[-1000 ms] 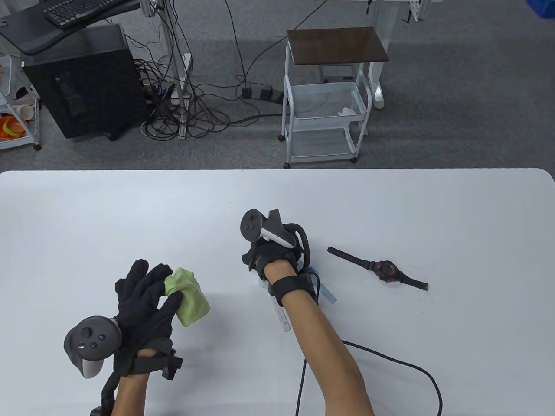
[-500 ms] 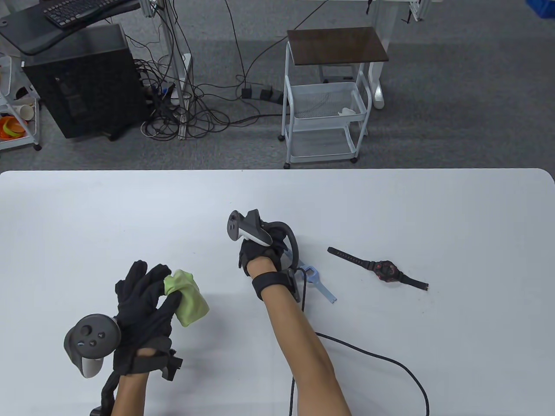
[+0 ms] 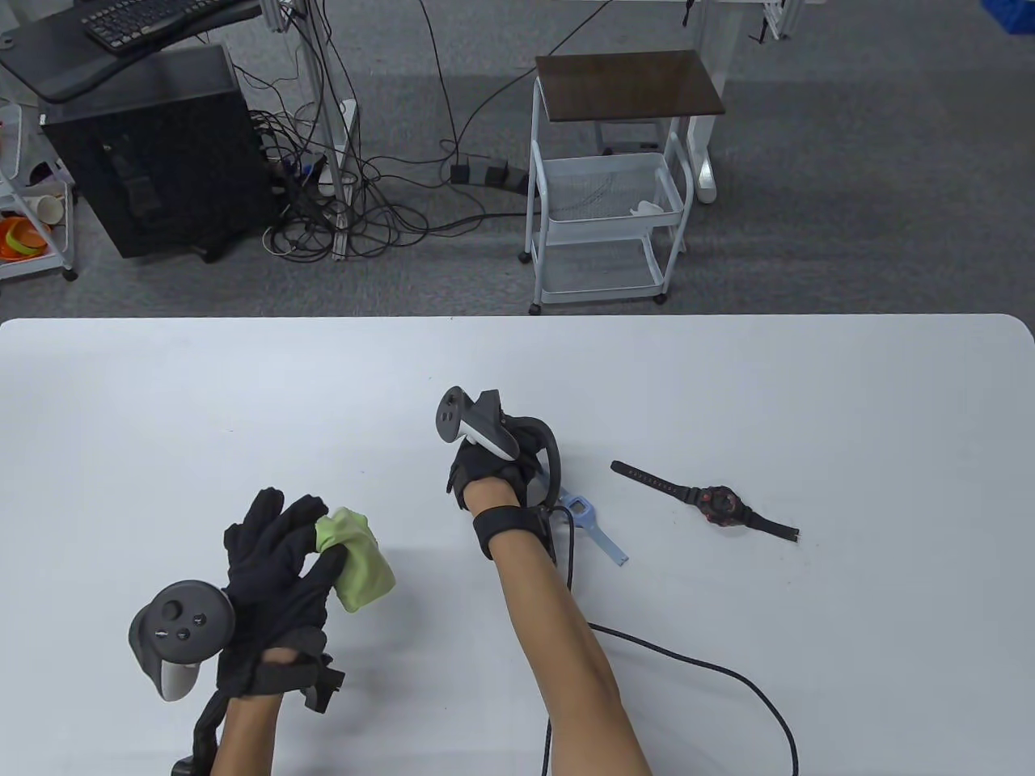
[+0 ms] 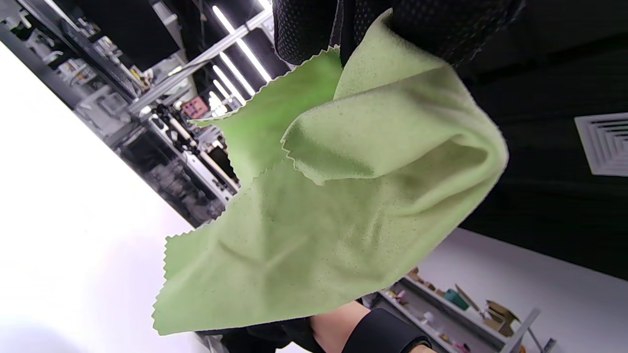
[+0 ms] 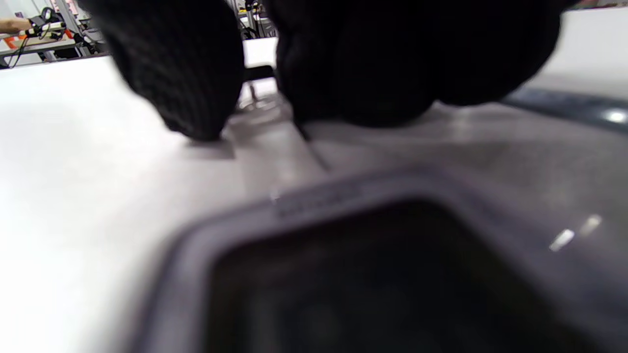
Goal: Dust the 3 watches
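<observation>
My left hand (image 3: pixel 283 558) is raised near the table's front left and pinches a crumpled green cloth (image 3: pixel 360 562); the same cloth (image 4: pixel 333 196) fills the left wrist view. At mid-table my right hand (image 3: pixel 489 473) is curled low on the surface. In the right wrist view its fingertips (image 5: pixel 196 98) press at the strap of a pale watch (image 5: pixel 343 264) with a dark square face, very close and blurred. That watch is hidden under the hand in the table view. A light blue watch (image 3: pixel 602 537) lies by the right wrist. A black and red watch (image 3: pixel 716 503) lies flat further right.
The right glove's black cable (image 3: pixel 711 667) loops over the white table (image 3: pixel 162 404) at the front right. Past the table's far edge stand a white wire cart (image 3: pixel 606 226), a black computer tower (image 3: pixel 162 153) and tangled floor cables.
The right hand slid left and back, then a little right. The white strap once visible under its wrist is gone from view, and the blue watch is uncovered. The left hand drifted slightly right.
</observation>
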Demonstrator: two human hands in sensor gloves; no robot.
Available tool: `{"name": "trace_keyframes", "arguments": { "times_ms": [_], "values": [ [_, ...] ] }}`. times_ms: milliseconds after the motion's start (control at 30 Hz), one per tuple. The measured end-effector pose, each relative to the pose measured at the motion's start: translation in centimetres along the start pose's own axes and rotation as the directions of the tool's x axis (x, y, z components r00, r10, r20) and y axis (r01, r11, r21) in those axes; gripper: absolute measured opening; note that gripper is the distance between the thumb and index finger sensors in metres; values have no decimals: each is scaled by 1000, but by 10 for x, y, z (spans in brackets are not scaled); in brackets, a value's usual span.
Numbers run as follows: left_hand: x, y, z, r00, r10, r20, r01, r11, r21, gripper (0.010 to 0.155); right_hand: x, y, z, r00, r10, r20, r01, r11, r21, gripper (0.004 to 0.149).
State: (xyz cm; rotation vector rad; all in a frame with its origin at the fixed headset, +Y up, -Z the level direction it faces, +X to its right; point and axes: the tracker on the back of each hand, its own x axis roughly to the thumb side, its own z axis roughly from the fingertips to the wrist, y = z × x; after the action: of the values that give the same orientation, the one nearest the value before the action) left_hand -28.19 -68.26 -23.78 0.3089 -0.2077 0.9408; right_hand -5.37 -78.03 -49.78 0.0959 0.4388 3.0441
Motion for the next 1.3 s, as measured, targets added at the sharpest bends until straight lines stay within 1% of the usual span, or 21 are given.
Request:
{"name": "trace_keyframes", "arguments": {
  "times_ms": [133, 333, 667, 800, 933, 967, 1133, 1300],
  "values": [
    [0, -1, 0, 1000, -1, -1, 1, 1000, -7, 45, -2, 1, 0, 999, -30, -11, 30, 999, 13, 53],
    [-1, -3, -1, 1000, 1, -6, -1, 1000, -15, 45, 6, 1, 1, 999, 36, -16, -35, 998, 44, 53],
    [-2, -4, -1, 1000, 10, -19, -11, 1000, -27, 45, -3, 1, 3, 999, -36, -28, 37, 999, 37, 53],
    [-3, -5, -2, 1000, 12, -20, -13, 999, -30, 45, -2, 1, 3, 999, -20, -33, 22, 998, 59, 53],
    [-3, -5, -2, 1000, 13, -22, -14, 999, -31, 45, 6, 1, 6, 995, 93, -30, -92, 995, 49, 52],
    [-4, -5, -2, 1000, 13, -24, -14, 999, -34, 45, 6, 1, 6, 994, 103, -30, -101, 994, 49, 51],
    [-10, -6, -3, 999, 24, -45, -26, 999, -41, 45, -1, -5, 10, 998, 48, -29, -47, 999, 15, 48],
    [-10, -8, -4, 999, 18, -40, -21, 998, -61, 45, -8, -11, 17, 1000, -20, 7, 21, 998, -68, 47]
  ]
}}
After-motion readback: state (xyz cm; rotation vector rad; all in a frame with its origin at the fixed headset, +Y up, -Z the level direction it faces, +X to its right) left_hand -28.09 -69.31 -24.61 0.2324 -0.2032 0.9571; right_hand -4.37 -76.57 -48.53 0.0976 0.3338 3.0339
